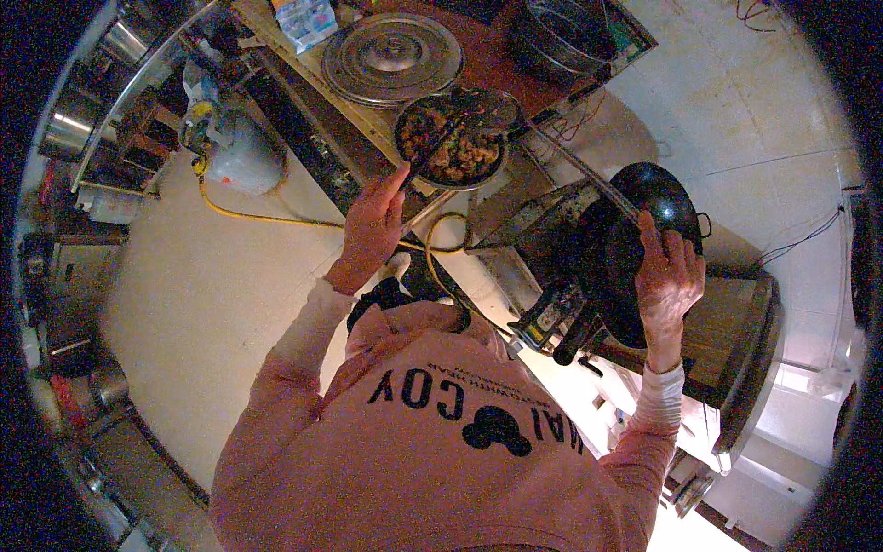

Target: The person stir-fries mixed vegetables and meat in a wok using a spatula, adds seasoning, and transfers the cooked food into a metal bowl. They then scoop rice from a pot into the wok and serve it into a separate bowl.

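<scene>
My right hand (669, 276) grips the long metal handle (586, 165) of a ladle or skimmer. Its dark head (493, 110) is tilted over the far right rim of a round metal pan (452, 188). Browned pieces of food with bits of green (459, 159) fill much of the pan. In my left hand (376, 221), at the pan's near left side, is a slim dark utensil (434, 145), perhaps chopsticks. It slants over the food towards the ladle head; its tip is hard to make out.
A large metal lid (393, 58) lies behind the pan, beside a blue-and-white packet (305, 24). A deep dark pot (566, 34) stands at the back right. On my right is a black wok (614, 269). A yellow hose (276, 218) runs across the floor from a gas cylinder (245, 155).
</scene>
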### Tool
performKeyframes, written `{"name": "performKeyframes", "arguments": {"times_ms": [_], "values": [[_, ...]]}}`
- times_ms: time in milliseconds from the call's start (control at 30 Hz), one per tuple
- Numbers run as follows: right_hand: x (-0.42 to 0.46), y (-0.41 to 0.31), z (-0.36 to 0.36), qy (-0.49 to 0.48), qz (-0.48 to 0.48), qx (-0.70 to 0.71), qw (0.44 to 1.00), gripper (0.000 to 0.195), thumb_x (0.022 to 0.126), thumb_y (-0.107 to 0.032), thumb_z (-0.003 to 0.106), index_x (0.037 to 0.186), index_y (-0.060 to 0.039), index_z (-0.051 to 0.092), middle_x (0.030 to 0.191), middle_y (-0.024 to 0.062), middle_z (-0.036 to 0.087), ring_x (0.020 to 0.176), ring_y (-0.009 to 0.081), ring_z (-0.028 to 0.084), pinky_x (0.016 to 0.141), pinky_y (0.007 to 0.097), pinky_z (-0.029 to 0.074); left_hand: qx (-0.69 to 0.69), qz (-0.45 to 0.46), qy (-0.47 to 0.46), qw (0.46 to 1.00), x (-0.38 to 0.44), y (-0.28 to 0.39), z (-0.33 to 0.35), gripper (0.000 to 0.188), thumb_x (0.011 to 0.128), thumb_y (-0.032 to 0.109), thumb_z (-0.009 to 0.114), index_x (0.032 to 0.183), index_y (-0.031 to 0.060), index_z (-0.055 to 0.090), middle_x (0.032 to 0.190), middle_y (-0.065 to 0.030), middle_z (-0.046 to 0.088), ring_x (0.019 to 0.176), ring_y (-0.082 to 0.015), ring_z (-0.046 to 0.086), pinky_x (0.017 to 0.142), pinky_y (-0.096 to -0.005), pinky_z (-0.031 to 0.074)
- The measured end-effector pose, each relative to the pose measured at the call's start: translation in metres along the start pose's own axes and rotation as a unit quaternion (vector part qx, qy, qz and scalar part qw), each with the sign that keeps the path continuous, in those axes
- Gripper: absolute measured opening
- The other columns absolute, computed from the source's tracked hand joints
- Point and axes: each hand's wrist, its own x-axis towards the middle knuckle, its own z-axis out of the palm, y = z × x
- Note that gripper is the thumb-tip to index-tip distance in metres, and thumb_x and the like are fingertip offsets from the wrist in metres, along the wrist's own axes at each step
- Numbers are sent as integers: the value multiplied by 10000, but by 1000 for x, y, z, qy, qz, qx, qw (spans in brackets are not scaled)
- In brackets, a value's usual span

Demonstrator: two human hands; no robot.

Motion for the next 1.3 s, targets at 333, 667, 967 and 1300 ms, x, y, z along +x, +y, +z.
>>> {"name": "performKeyframes", "arguments": {"times_ms": [333, 667, 967, 1300], "values": [[10, 3, -6, 1, 5, 15, 1000, 311, 782, -134, 650, 1084, -201, 672, 731, 25, 576, 617, 181, 547, 526, 325, 414, 29, 16, 56, 998, 6, 5, 2, 430, 843, 73, 532, 1268, 128, 493, 945, -182, 565, 784, -371, 585, 635, -449, 497], [-2, 9, -6, 71, 41, -9, 997, 325, 796, -131, 655, 1119, -170, 652, 741, 19, 594, 578, 175, 548, 509, 333, 413, 40, -88, -24, 995, -23, -16, -21, 434, 862, 49, 496, 1292, 109, 475, 957, -187, 550, 831, -372, 553, 716, -435, 469], [-27, -5, 32, 40, 16, -72, 996, 353, 779, -113, 591, 1121, -183, 644, 840, -8, 606, 695, 177, 559, 575, 320, 395, -62, -187, 2, 980, -30, -17, -40, 378, 876, 21, 466, 1249, 57, 511, 911, -179, 568, 810, -306, 557, 741, -372, 452], [-33, -4, 35, 91, 96, -76, 988, 318, 776, -134, 592, 1069, -225, 680, 889, -13, 602, 786, 194, 560, 673, 338, 386, -52, -48, 7, 997, -7, 23, -41, 360, 882, 49, 483, 1240, 56, 515, 1023, -198, 579, 924, -355, 568, 815, -392, 456]]}}
